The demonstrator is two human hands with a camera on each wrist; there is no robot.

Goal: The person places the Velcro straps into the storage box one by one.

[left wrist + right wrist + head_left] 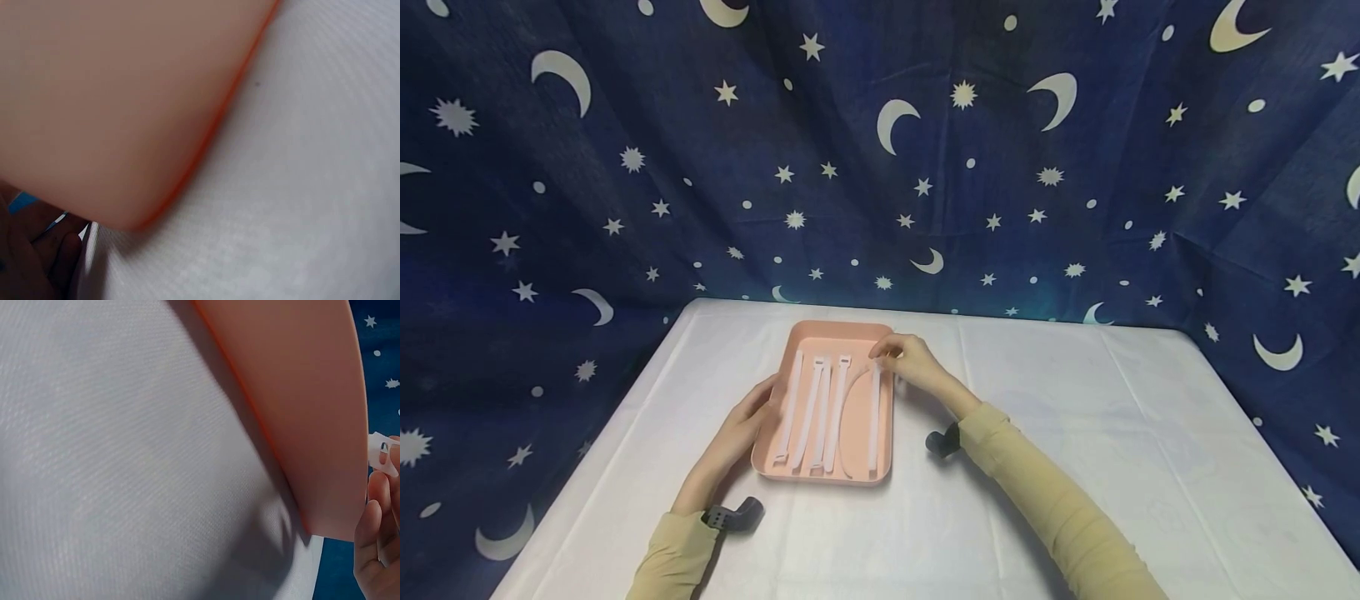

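A shallow pink tray (857,329) lies on the table. Several white cable ties (812,408) are laid lengthwise in it, some with slotted heads at the far end, some at the near end. One thin tie (842,425) curves on its edge. My left hand (741,425) holds the tray's left side, thumb at the rim; its fingers show partly in the left wrist view. At the tray's far right corner, my right hand (913,362) pinches the head of the rightmost cable tie (874,421). That slotted head (382,452) shows between fingertips in the right wrist view.
A white cloth (1075,450) covers the table around the tray. Behind it hangs a dark blue curtain (850,150) with moons and stars. Each wrist carries a black camera mount, the left one (737,515) near the tray's front left corner.
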